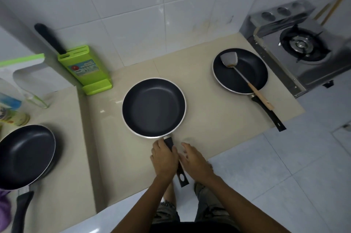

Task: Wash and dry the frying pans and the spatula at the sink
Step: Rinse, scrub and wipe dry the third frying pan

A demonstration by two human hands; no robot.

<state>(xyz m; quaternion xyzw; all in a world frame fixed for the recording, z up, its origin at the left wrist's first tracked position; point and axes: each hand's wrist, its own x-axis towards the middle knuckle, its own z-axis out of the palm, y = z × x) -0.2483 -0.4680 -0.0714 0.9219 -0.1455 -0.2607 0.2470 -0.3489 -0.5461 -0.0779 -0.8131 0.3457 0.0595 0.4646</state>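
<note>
Left hand (164, 158) clamped on middle pan (153, 107) handle, right hand (195, 160) spread beside it (touching nothing); best lifted level, clear of knife block (83, 69).

Glossy white square wall tiles (133, 5) back a beige stone counter (209, 118). Pale grey floor tiles (284, 175) lie below. A stainless-steel gas stove (303, 50) occupies the right corner.

Middle part of the centre pan handle (182, 177) covered by the left hand (164, 158). Left pan (26, 155) cut by the frame's left edge, its handle running out at the bottom. Purple cloth (4, 212) mostly out of frame. Bottles (11, 113) at far left cropped, labels unreadable. Knife blade sunk in the green block (83, 67).
</note>
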